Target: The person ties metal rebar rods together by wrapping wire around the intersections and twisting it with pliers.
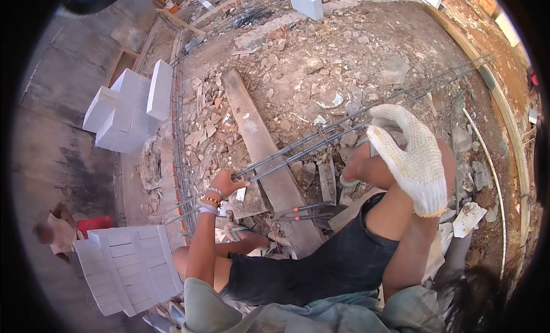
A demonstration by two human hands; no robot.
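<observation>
My bare left hand (228,184), with bracelets at the wrist, is closed around the near end of a long steel rebar assembly (298,151). Its parallel bars run up to the right, with cross pieces near the middle. My right hand (415,161) wears a white knitted glove and is raised over my knee, close to the bars. Its thumb and curled fingers stand apart, with nothing visible between them. A pair of pincers (306,210) with orange marks on dark handles lies over the wooden plank (258,129) below the bars.
White blocks (123,112) stand at the left, and a larger stack (129,264) sits lower left beside another person (63,230). Broken rubble (321,63) covers the ground. A long timber (498,98) and a thin pale rod (492,172) lie at the right.
</observation>
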